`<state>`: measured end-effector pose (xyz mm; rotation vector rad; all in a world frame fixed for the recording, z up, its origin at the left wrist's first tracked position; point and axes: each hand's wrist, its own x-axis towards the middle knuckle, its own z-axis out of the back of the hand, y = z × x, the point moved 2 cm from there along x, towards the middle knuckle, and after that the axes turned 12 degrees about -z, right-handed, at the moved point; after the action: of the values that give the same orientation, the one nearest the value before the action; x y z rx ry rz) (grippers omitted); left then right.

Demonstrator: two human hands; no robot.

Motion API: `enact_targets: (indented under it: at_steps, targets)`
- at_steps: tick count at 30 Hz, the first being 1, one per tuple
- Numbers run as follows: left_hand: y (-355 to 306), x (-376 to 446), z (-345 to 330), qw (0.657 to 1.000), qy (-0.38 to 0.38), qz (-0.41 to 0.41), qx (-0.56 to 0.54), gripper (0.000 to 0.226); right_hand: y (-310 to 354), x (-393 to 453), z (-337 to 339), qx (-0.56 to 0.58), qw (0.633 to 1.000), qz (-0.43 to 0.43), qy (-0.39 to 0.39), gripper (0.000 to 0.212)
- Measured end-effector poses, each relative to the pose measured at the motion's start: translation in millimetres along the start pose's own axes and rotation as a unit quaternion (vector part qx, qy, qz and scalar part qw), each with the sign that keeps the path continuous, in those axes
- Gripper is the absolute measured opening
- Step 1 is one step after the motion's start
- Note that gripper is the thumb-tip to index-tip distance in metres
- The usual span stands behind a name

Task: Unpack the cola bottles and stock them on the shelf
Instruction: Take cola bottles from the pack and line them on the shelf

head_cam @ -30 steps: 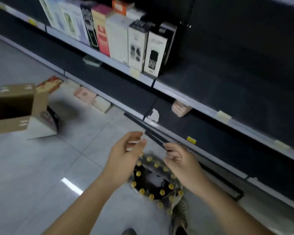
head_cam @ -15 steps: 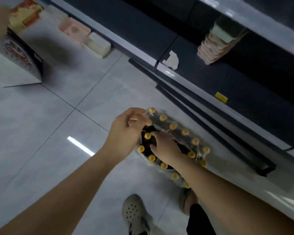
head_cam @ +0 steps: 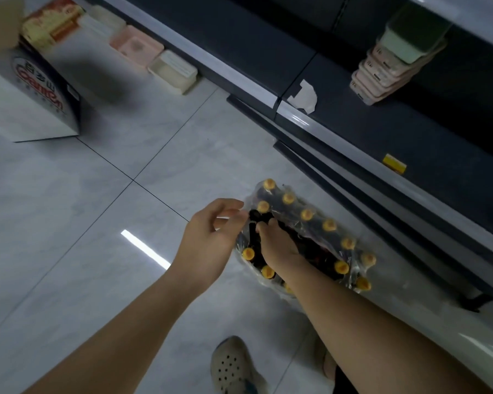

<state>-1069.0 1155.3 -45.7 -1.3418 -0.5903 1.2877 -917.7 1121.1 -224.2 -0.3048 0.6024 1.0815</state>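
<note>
Both hands down at the shrink-wrapped cola pack point(head_cam: 310, 240): right hand point(head_cam: 276, 245) inside, left hand point(head_cam: 208, 237) beside.

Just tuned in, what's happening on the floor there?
A person is bent over a shrink-wrapped pack of cola bottles standing on the floor by the bottom shelf. The right hand reaches into the middle of the pack, gripping something dark, while the left hand pinches the plastic wrap at its edge. No bottle is out yet.
</note>
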Motion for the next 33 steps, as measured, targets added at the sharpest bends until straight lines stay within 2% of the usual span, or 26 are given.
enact_targets:
  at_steps: [4, 8, 13, 16, 19, 21, 26, 29, 33]
  targets:
    - [-7.2, -3.4, 3.1, 1.0, -0.005, 0.005, -0.004, 0.017, -19.6, -19.7, 10.0, 0.058, 0.998, -0.012, 0.014, 0.028]
    - [-18.8, -16.5, 6.1, 1.0, -0.012, 0.003, -0.008, 0.016, -29.0, -62.6, 53.1, 0.136, 0.99, 0.03, -0.03, 0.022]
    - [-58.4, -38.1, 12.0, 0.999, 0.013, -0.008, -0.049, 0.018, -38.6, -150.2, 163.0, 0.231, 0.968, 0.082, -0.054, 0.028]
    - [-98.4, -48.8, 15.7, 0.994, 0.086, -0.036, -0.055, 0.029, -41.0, -210.1, 245.4, 0.305, 0.948, 0.073, -0.052, 0.027]
    - [-162.1, -64.6, 19.3, 0.981, 0.177, -0.084, -0.012, 0.052, -39.7, -270.8, 327.9, 0.411, 0.907, 0.076, -0.057, 0.035]
    - [-218.9, -79.3, 27.6, 0.973, 0.202, -0.113, -0.006, 0.06, -35.8, -309.3, 383.1, 0.449, 0.886, 0.092, -0.062, 0.04]
    - [-359.0, -130.8, 52.2, 0.953, 0.218, -0.21, -0.013, 0.058, -22.0, -402.6, 507.0, 0.501, 0.845, 0.163, -0.091, 0.043]
    - [-422.7, -156.7, 63.6, 0.951, 0.207, -0.228, -0.038, 0.059, -17.3, -449.6, 571.1, 0.544, 0.803, 0.21, -0.126, 0.032]
    - [-502.0, -196.8, 74.0, 0.938, 0.223, -0.257, -0.07, 0.049, -17.7, -509.7, 656.9, 0.594, 0.741, 0.282, -0.138, 0.034]
